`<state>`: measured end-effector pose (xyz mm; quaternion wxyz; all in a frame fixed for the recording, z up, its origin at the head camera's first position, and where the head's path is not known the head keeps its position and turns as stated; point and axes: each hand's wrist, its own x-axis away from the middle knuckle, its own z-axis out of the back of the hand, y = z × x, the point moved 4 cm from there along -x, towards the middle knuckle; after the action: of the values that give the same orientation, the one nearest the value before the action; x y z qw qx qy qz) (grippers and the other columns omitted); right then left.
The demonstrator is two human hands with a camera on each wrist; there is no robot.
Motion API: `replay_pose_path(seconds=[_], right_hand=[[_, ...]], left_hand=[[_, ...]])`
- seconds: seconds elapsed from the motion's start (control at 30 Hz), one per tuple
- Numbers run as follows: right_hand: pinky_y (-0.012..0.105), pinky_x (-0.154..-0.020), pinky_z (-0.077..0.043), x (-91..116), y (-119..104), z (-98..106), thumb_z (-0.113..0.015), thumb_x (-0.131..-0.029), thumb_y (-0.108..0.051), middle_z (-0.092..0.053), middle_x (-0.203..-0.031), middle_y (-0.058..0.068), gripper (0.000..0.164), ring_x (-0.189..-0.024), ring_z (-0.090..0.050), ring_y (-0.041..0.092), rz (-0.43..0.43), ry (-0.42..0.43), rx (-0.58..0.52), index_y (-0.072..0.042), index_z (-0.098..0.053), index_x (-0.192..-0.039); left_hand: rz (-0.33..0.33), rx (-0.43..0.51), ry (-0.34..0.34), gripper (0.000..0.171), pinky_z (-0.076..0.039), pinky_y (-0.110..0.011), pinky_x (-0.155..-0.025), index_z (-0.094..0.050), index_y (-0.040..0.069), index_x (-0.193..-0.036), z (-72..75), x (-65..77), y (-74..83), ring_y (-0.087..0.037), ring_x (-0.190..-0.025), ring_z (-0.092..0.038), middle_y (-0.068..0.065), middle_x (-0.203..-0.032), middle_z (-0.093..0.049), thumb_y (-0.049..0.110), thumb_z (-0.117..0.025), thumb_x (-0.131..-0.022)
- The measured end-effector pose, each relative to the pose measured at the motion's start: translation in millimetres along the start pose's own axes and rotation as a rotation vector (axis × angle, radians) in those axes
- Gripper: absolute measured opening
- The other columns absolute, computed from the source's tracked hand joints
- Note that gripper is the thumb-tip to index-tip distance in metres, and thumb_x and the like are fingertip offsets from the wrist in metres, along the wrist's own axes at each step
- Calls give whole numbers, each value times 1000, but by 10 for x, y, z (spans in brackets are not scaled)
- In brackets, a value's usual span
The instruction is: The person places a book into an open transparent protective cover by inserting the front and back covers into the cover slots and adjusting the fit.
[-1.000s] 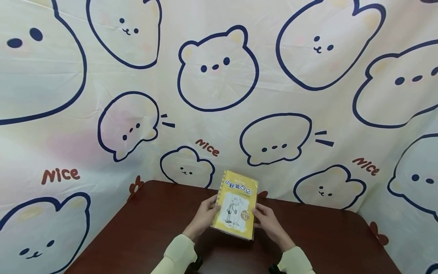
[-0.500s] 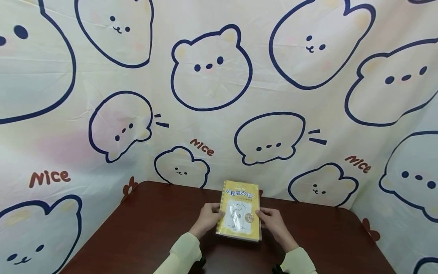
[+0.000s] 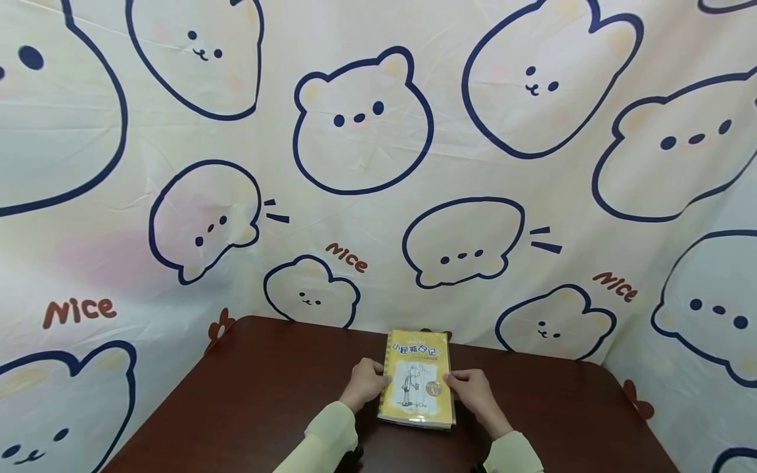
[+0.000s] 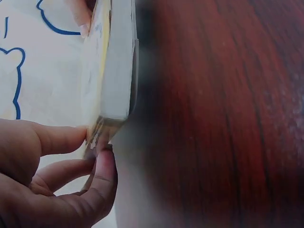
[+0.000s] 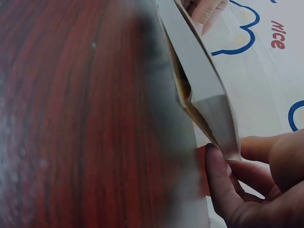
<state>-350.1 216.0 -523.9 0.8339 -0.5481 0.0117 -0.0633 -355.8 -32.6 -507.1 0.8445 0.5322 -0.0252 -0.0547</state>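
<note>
A yellow book [image 3: 416, 378] with a cartoon figure on its front cover is held between both hands over the table. My left hand [image 3: 363, 384] pinches its left, spine-side edge, thumb on the cover. In the left wrist view, the left hand [image 4: 61, 175] has fingers beneath the book [image 4: 118, 66]. My right hand [image 3: 476, 394] grips the opposite edge, thumb on top. From the right wrist view, the right hand [image 5: 251, 180] pinches a corner of the book [image 5: 209, 95], and a gap shows between the pages and the back cover.
The dark reddish-brown table [image 3: 284, 381] lies under the hands. Behind it and at both sides hangs a pale cloth [image 3: 367, 217] printed with bear outlines and the word "Nice". Light sleeves [image 3: 331, 427] cover the forearms.
Both hands have lowered the book toward the table and closer to the body. It has straightened from a slight tilt, and the head view has shifted a little to the right.
</note>
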Motion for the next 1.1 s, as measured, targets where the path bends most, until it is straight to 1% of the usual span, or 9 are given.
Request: replay_pose_path(seconds=[0.07,0.1,0.2,0.3,0.47,0.67,0.8,0.93,1.1], right_hand=[[34,-67,-61,2,16,-11,-64,-99,-14,-74,-92,14,34,-76,-73,19,5,-7,28,15,-68,-117],[34,-67,-61,3,23,-15,-65,-99,-13,-74,-91,14,34,-76,-73,19,4,-7,39,16,-68,-116],[33,-65,-60,-5,52,-25,-65,-99,-13,-74,-88,13,34,-74,-73,19,19,-13,80,17,-68,-115],[31,-62,-59,-16,93,-34,-65,-98,-12,-73,-85,11,32,-72,-72,17,12,-25,108,16,-69,-112],[30,-59,-57,-53,124,-33,-65,-97,-10,-73,-82,9,28,-68,-70,15,16,-22,148,15,-71,-109],[30,-59,-56,-72,89,-22,-67,-97,-10,-72,-82,9,27,-68,-68,14,39,11,181,14,-72,-107],[29,-57,-55,-54,73,-23,-68,-96,-9,-72,-80,9,25,-66,-68,15,64,17,186,14,-73,-104],[28,-55,-54,-84,47,-9,-69,-95,-9,-71,-79,9,22,-64,-68,15,76,38,198,11,-75,-100],[27,-55,-53,-103,40,-7,-72,-92,-10,-71,-80,9,19,-65,-67,15,67,30,207,8,-75,-98]], left_hand=[[-2,-6,3,16,-48,-27,-54,-71,-12,-99,-17,-3,-17,-13,-61,-58,-9,-78,-66,3,-68,-93],[-3,-8,3,13,-44,-26,-51,-71,-10,-90,-28,-6,-29,-12,-56,-53,-6,-71,-62,2,-67,-93],[-20,-8,11,23,-33,-23,-43,-63,-1,-69,-68,-11,-67,-10,-46,-39,0,-57,-50,0,-65,-92],[-30,-20,30,31,-29,-22,-40,-58,3,-61,-112,-8,-107,-9,-42,-34,1,-51,-45,-1,-65,-90],[-48,-52,69,20,-38,-21,-41,-68,-3,-69,-149,-17,-98,-10,-43,-47,-5,-58,-57,-2,-66,-90],[-39,-84,56,18,-41,-22,-42,-69,-3,-72,-154,-69,-49,-12,-46,-54,-7,-61,-61,-2,-68,-90],[-36,-105,62,17,-41,-22,-42,-69,-2,-71,-161,-83,-56,-12,-46,-53,-6,-62,-61,-2,-70,-89],[-59,-132,87,21,-36,-21,-40,-67,-1,-66,-158,-121,-42,-10,-42,-47,-4,-57,-60,-2,-72,-86],[-47,-157,93,21,-39,-21,-41,-67,2,-67,-163,-158,-42,-11,-45,-50,-3,-58,-60,1,-75,-86]])
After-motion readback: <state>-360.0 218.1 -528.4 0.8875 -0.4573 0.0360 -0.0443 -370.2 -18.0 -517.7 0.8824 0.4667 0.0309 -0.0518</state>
